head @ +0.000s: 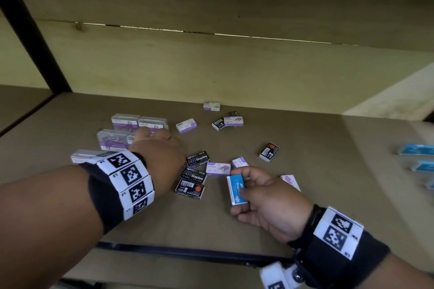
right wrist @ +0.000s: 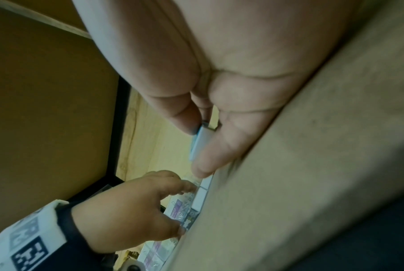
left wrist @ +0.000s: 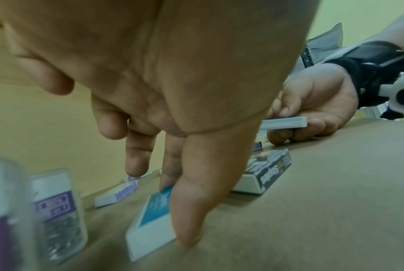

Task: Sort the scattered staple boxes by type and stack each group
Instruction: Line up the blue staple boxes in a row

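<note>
My right hand (head: pixel 258 192) grips a blue staple box (head: pixel 236 189) between thumb and fingers, just above the shelf near the front; its white edge shows in the left wrist view (left wrist: pixel 284 122). My left hand (head: pixel 159 148) reaches forward on the left. In the left wrist view its thumb and forefinger (left wrist: pixel 171 176) pinch a second blue staple box (left wrist: pixel 154 210), tilted on the shelf; the head view hides that box. Three black staple boxes (head: pixel 193 175) lie close together between the hands. Purple-and-white staple boxes (head: pixel 218 168) lie scattered around.
Clear paper-clip cases (head: pixel 124 121) stand at the back left beside my left hand. More blue boxes (head: pixel 415 149) lie at the far right. Loose black (head: pixel 269 151) and purple (head: pixel 211 106) boxes sit further back. A black frame post (head: pixel 35 30) rises on the left.
</note>
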